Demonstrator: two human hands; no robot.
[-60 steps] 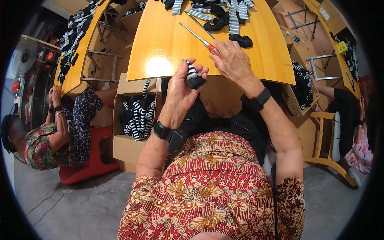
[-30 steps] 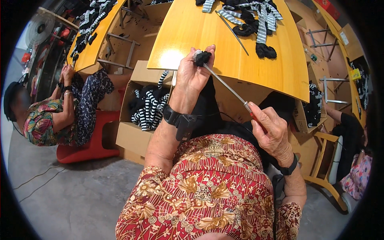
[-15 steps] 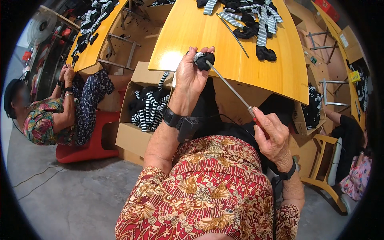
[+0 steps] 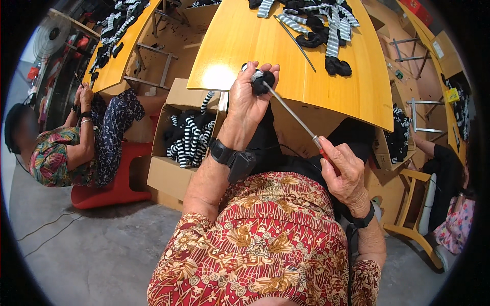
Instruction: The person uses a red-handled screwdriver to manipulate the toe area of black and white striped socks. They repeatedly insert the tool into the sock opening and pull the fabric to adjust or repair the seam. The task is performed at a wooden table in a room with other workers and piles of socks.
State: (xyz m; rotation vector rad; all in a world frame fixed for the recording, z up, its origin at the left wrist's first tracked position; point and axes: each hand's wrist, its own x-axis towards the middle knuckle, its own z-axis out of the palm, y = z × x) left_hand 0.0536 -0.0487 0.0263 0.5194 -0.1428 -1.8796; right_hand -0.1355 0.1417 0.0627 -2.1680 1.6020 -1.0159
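Bunched in my left hand (image 4: 244, 102) is a black and grey sock-like piece of fabric (image 4: 261, 83), held in the curled fingers just off the near edge of the table. My right hand (image 4: 346, 173) grips the red handle of a long metal rod tool, its slim shaft (image 4: 293, 113) slanting up and left. The rod's tip meets the black part of the fabric; whether it goes inside is hard to see. Further off on the table lie several black and grey-striped sock-like pieces (image 4: 334, 41) and a loose dark rod (image 4: 296, 43).
The yellow wooden table (image 4: 245, 46) stands in front of me. An open cardboard box (image 4: 173, 176) with black-and-white striped pieces sits at its left, another box (image 4: 383, 148) at its right. A co-worker (image 4: 64, 148) sits on a red chair (image 4: 109, 183); another person is far right.
My left hand has shifted slightly to the right and down with the bunched fabric. My right hand, with the rod tool, has edged a little left.
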